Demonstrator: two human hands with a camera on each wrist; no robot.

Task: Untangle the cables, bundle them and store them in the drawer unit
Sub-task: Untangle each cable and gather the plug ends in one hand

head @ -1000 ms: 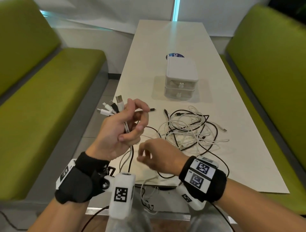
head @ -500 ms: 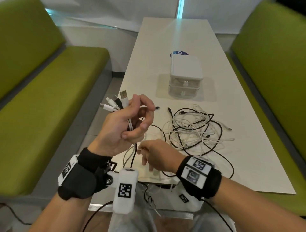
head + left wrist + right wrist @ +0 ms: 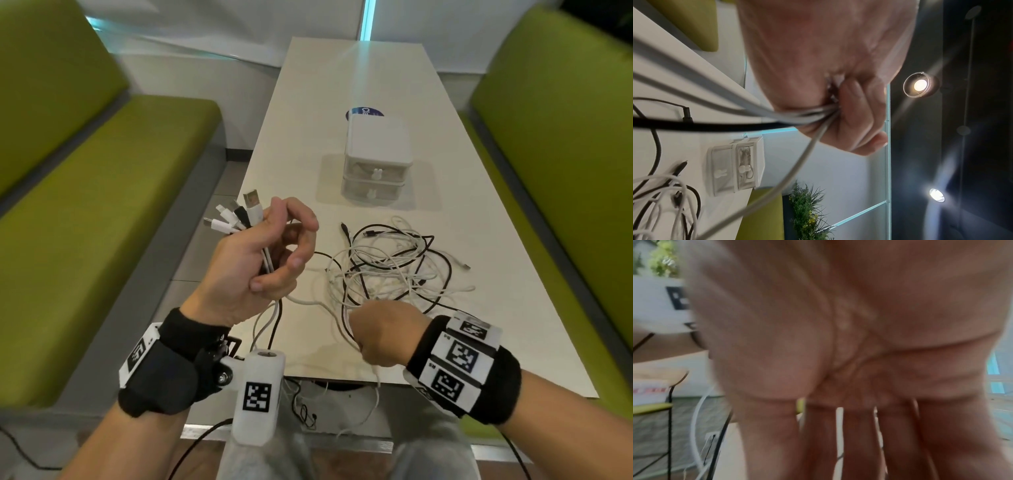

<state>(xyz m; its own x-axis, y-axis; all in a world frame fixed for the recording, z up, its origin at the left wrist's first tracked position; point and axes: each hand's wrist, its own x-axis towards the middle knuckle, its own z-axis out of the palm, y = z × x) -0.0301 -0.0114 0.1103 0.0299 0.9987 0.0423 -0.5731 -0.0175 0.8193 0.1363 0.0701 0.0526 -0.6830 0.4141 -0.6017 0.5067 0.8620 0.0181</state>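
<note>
My left hand (image 3: 274,260) is raised over the table's near left corner and grips several cable ends (image 3: 239,216), white and black, whose plugs fan out above the fist. In the left wrist view the cables (image 3: 789,116) run out of the curled fingers (image 3: 857,123). They trail down into a white and black tangle (image 3: 394,267) in the middle of the table. My right hand (image 3: 380,332) hovers at the tangle's near edge, back up; the blurred right wrist view shows its fingers (image 3: 859,434) straight and spread. A white two-drawer unit (image 3: 376,161) stands behind, both drawers shut.
The long pale table (image 3: 342,85) has green benches (image 3: 102,205) on both sides. A blue round sticker (image 3: 364,111) lies behind the drawer unit. Some cable ends (image 3: 305,404) hang over the table's front edge towards my lap.
My right hand has shifted right, away from under the left hand, to the tangle's near edge. The left hand still holds the same cable ends.
</note>
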